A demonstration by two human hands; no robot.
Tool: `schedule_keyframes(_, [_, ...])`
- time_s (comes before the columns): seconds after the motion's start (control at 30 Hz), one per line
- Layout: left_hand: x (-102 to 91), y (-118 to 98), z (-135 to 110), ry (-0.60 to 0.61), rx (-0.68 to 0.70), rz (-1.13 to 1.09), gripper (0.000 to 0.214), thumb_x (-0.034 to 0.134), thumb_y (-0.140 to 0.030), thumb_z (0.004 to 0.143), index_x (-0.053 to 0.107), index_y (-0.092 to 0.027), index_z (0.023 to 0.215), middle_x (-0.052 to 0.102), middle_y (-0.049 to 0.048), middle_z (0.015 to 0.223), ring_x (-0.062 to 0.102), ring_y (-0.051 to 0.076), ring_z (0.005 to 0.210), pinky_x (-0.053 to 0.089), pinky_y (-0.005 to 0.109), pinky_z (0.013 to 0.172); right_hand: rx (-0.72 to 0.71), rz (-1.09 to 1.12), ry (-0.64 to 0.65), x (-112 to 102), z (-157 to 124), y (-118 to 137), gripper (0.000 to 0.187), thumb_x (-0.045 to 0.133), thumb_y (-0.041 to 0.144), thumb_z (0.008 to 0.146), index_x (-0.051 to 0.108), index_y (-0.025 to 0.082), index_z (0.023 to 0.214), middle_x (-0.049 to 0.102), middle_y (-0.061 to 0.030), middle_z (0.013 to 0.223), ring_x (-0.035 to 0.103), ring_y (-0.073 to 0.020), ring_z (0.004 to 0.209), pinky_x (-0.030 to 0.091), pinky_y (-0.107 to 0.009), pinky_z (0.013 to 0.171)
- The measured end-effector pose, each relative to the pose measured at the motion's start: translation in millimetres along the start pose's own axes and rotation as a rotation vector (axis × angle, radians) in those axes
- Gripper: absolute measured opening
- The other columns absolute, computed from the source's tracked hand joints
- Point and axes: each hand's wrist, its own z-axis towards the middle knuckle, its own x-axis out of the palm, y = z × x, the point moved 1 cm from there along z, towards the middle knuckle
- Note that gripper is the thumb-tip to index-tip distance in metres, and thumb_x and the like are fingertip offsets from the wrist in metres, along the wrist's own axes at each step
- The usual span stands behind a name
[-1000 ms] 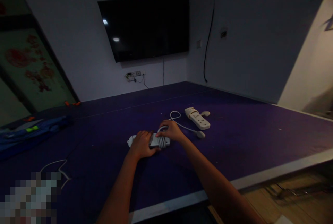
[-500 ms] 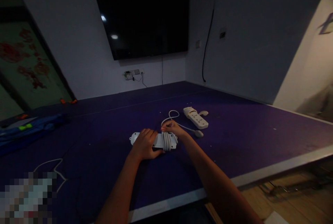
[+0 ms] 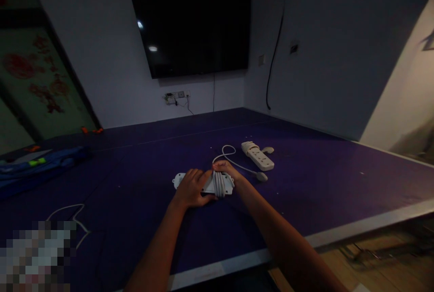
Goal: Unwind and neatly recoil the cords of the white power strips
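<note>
Stretching wide, the purple table (image 3: 322, 183) bears a white power strip (image 3: 177, 178) near its middle and a second power strip (image 3: 257, 155) just beyond. The left hand (image 3: 191, 188) clamps down over the near strip. The right hand (image 3: 225, 168) pinches the cord (image 3: 219, 184) at its wound coils. The plug (image 3: 261, 176) lies loose to the right.

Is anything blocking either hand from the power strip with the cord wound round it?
Nothing visible. The left hand holds the power strip; the right hand holds its cord at the coils.
</note>
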Motion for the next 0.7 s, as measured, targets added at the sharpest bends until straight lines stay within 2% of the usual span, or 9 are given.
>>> schedule_keyframes(0.1, [2.6,2,0,0.013,0.012,0.026,0.072,0.053,-0.062,0.072,0.045,-0.018,0.128,0.059,0.0121,0.097,0.053,0.027,0.09,0.041,0.042,0.083,0.049,0.036,-0.036,3,-5,3,0.027,0.077,0.037,0.056,0.059,0.018,0.057,0.055,0.0035,0.052,0.048,-0.0098,0.048,0.038,-0.023,0.05])
schedule_keyframes(0.27, [5.3,3,-1,0.011,0.046,0.06,0.075,0.051,-0.063,0.074,0.043,-0.016,0.131,0.059,0.0135,0.099,0.053,0.027,0.092,0.041,0.041,0.083,0.089,0.027,-0.008,3,-4,3,0.031,0.073,0.043,0.06,0.055,0.018,0.057,0.051,0.0043,0.05,0.047,-0.0102,0.045,0.039,-0.024,0.049])
schedule_keyframes(0.4, [6.8,1,-2,-0.029,0.064,0.044,0.078,0.05,-0.064,0.074,0.041,-0.015,0.134,0.059,0.0141,0.1,0.053,0.027,0.092,0.041,0.042,0.084,0.06,-0.027,-0.017,1,1,0,0.033,0.07,0.046,0.065,0.052,0.019,0.058,0.05,0.0042,0.051,0.048,-0.0109,0.048,0.041,-0.025,0.052])
schedule_keyframes(0.57, [5.7,-2,-3,-0.102,0.081,0.02,0.077,0.048,-0.064,0.075,0.041,-0.017,0.135,0.059,0.0142,0.104,0.053,0.027,0.098,0.041,0.043,0.088,-0.043,-0.145,-0.023,-3,3,-5,0.033,0.061,0.05,0.073,0.054,0.02,0.061,0.052,0.0025,0.053,0.052,-0.0128,0.053,0.042,-0.026,0.054])
schedule_keyframes(0.7, [4.7,-3,-3,-0.159,0.093,0.041,0.079,0.047,-0.066,0.075,0.04,-0.017,0.137,0.06,0.0142,0.102,0.054,0.027,0.096,0.042,0.042,0.085,-0.037,-0.021,-0.034,-5,4,-9,0.033,0.068,0.05,0.066,0.055,0.02,0.063,0.052,0.0042,0.052,0.05,-0.0117,0.05,0.04,-0.025,0.052])
